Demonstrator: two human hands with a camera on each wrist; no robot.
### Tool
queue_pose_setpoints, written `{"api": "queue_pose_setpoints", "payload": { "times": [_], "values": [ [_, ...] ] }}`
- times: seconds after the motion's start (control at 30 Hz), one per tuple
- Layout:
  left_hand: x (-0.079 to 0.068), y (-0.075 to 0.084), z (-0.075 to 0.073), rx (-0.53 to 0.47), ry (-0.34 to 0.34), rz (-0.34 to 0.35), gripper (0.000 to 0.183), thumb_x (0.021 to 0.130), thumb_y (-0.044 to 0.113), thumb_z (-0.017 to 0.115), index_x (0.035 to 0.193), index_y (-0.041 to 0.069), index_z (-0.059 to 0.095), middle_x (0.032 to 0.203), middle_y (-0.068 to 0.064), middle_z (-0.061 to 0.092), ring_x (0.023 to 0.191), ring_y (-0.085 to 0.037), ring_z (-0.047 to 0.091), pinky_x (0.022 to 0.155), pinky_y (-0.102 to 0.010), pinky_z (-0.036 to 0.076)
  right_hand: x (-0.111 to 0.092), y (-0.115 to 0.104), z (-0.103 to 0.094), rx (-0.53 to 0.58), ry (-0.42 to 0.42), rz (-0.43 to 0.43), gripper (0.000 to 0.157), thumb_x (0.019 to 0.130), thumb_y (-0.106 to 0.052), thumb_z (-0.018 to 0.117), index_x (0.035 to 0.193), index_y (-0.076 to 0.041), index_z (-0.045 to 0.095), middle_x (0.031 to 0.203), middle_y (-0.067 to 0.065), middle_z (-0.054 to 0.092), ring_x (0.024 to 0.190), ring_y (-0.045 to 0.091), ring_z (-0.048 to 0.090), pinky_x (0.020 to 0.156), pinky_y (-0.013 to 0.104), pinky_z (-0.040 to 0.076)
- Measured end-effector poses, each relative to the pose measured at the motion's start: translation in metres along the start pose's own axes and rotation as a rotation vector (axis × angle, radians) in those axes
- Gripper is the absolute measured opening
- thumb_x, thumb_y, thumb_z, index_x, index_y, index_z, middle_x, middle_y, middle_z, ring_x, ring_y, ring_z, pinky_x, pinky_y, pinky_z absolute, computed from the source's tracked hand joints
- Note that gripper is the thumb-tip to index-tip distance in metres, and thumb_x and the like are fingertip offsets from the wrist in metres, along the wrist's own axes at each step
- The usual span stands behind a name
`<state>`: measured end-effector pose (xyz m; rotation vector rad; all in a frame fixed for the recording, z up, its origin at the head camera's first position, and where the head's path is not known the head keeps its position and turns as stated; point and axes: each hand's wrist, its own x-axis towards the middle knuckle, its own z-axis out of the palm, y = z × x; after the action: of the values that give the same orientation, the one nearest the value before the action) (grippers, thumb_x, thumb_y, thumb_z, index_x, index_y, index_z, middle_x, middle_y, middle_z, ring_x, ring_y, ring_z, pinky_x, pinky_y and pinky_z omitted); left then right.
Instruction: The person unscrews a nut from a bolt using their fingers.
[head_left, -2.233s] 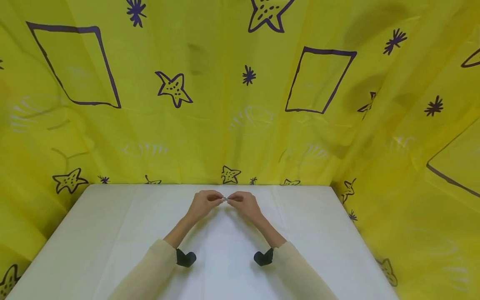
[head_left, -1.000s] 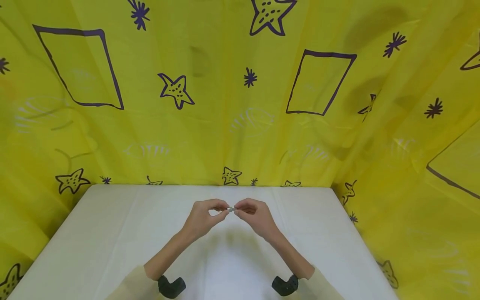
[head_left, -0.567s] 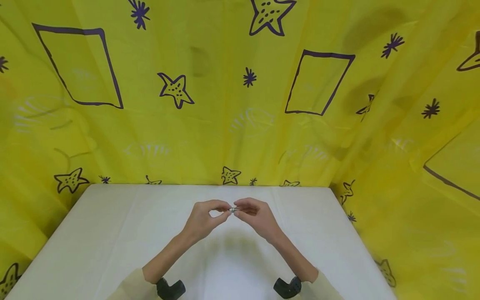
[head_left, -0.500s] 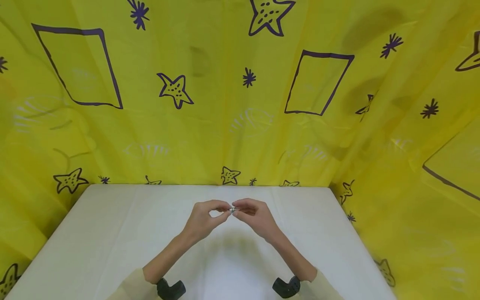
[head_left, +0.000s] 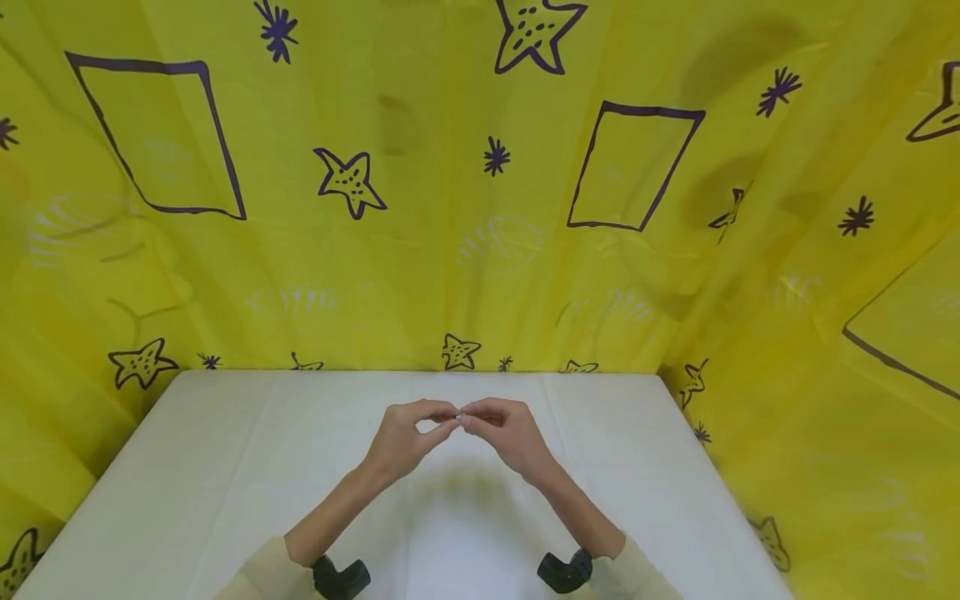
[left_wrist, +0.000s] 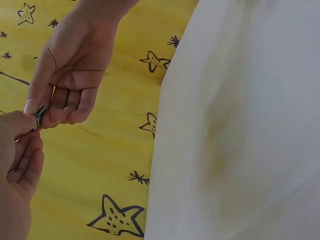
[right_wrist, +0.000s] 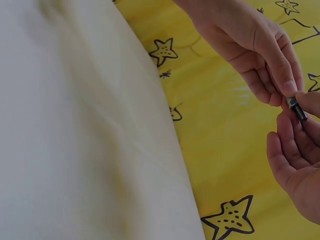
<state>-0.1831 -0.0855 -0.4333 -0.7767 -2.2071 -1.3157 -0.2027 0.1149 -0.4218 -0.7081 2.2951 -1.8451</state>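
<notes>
A small metal bolt (right_wrist: 299, 111) with a dark threaded shank and a shiny hexagonal part sits between the fingertips of both hands, above the table. My left hand (head_left: 401, 437) pinches it at the hexagonal end with thumb and fingers. From the other side, my right hand (head_left: 519, 437) pinches it, thumb over the bolt and fingertips close to the left ones. The threaded end of the bolt (left_wrist: 41, 112) points toward the right palm in the left wrist view. In the head view the fingers hide most of it.
A white-covered table (head_left: 300, 467) lies under the hands, its far edge against a yellow curtain (head_left: 420, 275) printed with starfish and frames. More of the curtain hangs at both sides. Each wrist wears a black camera mount (head_left: 341, 577).
Both hands have come back from the table's far edge toward the person. Over the last half second the right fingertips have slid left along the bolt, up against the left ones.
</notes>
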Motion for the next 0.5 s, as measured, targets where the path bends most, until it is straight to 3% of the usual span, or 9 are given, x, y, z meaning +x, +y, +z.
{"api": "queue_pose_setpoints", "payload": {
  "times": [0.23,0.5],
  "values": [
    [0.0011,0.0015,-0.0009,0.008,0.014,0.016,0.014,0.084,0.000,0.078,0.097,0.004,0.076,0.091,-0.003,0.075,0.082,-0.014,0.070,0.075,-0.032,0.059,0.0016,-0.0060,0.0035,0.143,0.029,0.152,0.023,0.094,-0.014,0.070,0.107,0.006,0.071,0.098,0.015,0.073,0.087,0.022,0.069,0.087,0.035,0.057],
    [0.0015,0.0040,-0.0016,-0.030,0.022,-0.021,0.013,0.085,0.000,0.078,0.097,0.004,0.076,0.091,-0.003,0.075,0.082,-0.013,0.069,0.075,-0.041,0.060,0.0002,-0.0087,0.0035,0.120,0.028,0.108,0.020,0.093,-0.009,0.071,0.110,0.003,0.071,0.102,0.010,0.071,0.094,0.022,0.068,0.090,0.034,0.055]
  ]
}}
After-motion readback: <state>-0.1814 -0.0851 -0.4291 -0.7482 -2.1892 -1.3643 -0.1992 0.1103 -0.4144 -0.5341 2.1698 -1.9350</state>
